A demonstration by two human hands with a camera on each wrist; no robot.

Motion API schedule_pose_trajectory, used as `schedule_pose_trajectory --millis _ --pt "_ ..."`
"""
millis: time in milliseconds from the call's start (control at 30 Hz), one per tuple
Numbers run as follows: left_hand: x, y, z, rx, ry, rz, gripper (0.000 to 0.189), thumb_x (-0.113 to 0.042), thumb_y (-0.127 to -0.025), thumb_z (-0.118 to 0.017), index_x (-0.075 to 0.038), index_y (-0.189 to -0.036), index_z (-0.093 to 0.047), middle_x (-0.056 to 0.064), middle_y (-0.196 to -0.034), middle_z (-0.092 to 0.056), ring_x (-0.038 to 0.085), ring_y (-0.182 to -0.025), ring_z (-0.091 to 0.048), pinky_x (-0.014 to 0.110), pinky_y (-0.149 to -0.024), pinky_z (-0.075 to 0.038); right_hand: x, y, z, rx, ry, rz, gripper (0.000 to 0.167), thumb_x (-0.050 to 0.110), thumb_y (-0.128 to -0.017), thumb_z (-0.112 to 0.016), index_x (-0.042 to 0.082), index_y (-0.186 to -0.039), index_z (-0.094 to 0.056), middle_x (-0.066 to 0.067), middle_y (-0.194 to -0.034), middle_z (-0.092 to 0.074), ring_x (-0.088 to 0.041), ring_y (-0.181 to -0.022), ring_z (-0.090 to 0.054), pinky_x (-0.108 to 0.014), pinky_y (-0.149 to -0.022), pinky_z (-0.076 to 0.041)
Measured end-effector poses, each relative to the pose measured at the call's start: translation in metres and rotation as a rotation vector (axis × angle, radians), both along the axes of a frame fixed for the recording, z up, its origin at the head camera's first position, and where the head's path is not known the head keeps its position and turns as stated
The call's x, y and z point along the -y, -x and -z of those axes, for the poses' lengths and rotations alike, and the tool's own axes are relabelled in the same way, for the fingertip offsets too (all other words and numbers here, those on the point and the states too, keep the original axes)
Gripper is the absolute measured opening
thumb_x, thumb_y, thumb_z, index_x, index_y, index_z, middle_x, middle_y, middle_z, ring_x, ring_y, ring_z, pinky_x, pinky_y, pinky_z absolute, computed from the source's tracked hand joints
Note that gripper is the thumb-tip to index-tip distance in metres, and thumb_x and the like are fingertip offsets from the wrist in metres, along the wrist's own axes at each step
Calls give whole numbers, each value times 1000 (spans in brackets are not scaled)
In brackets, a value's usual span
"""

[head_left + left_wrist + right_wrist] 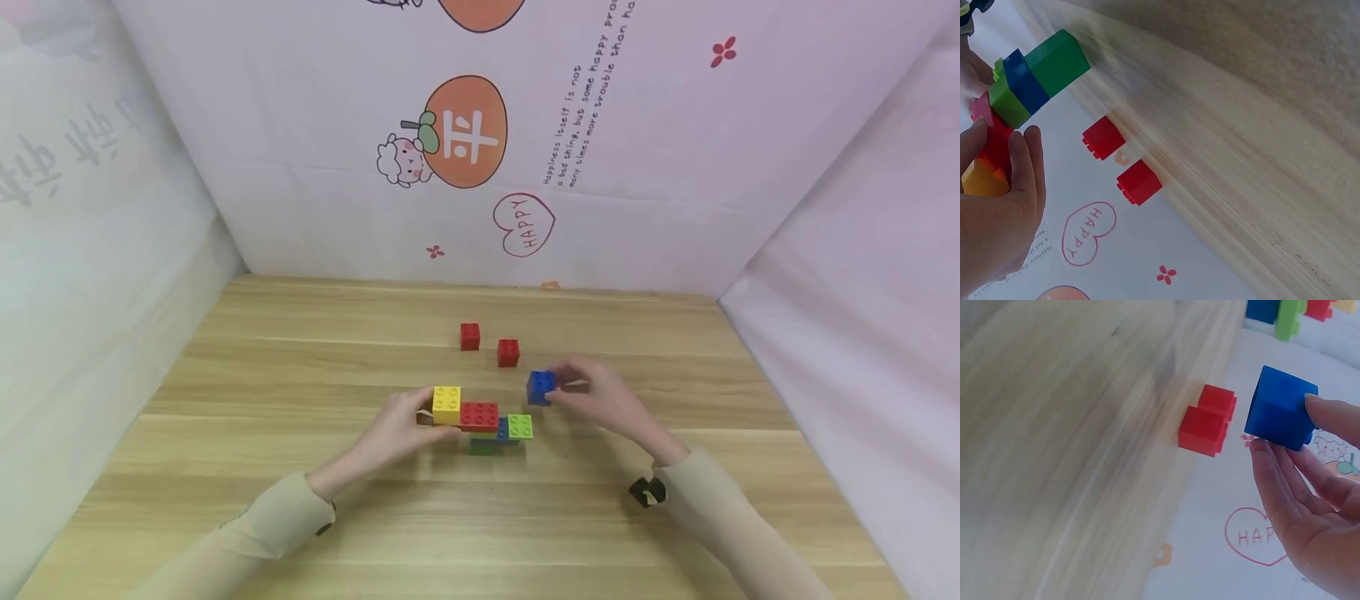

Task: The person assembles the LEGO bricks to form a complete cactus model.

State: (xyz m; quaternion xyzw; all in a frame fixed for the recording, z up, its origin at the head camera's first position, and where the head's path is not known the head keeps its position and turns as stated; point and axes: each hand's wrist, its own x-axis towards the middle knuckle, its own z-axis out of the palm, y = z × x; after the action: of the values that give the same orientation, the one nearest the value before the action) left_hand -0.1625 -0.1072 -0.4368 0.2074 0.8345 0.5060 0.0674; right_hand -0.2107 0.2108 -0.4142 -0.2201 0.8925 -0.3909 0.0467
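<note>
Head view: left hand (399,427), fingers closed snugly on yellow-and-red end of block stack (480,416); right hand (604,403), fingers pinching blue block (537,388) at tips, near stack. Two red blocks (507,354) on desk (480,533) beyond fingers. Best bet: stack steadied level, fingertips clear of studs.

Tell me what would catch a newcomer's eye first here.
Probably the multicoloured stack in the left hand, near the middle of the view, with a yellow block at its left end. Next comes the blue block pinched in the right hand, just right of the stack. Beyond them, two red blocks sit apart on the table.
</note>
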Motion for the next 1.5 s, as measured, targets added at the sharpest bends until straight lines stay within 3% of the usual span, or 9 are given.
schedule_pose_trajectory --millis 533,1100,1333,1500 --pt "2 -2 0 -2 0 2 37 -15 -85 -77 -5 -119 -64 10 -110 -72 18 -94 -68 17 -79 -59 3 -35 -16 11 27 -58 31 17 -88 -75 6 -116 -66 -13 -113 -72 -27 -104 -69 -32 -88 -61" --pt "3 -1 3 4 -20 8 42 -13 -85 -78 -2 -122 -63 12 -111 -71 20 -97 -69 18 -81 -59 7 -41 -12 -3 24 -95 28 13 -88 -75 3 -113 -68 -13 -110 -73 -26 -100 -71 -27 -82 -62" --pt "-1 2 4 102 -33 -21 51 -18 -82 -81 -6 -127 -60 8 -113 -70 21 -101 -70 24 -86 -60 7 -41 -11 -9 5 -104 29 16 -89 -74 4 -114 -68 -13 -110 -73 -27 -101 -71 -31 -83 -62" --pt "-5 4 11 184 -48 -47 68 -26 -77 -85 -9 -135 -55 4 -123 -68 24 -115 -66 40 -100 -55 8 -41 -12 -12 -7 -110 29 17 -89 -74 5 -114 -67 -12 -111 -73 -27 -102 -71 -32 -84 -62"
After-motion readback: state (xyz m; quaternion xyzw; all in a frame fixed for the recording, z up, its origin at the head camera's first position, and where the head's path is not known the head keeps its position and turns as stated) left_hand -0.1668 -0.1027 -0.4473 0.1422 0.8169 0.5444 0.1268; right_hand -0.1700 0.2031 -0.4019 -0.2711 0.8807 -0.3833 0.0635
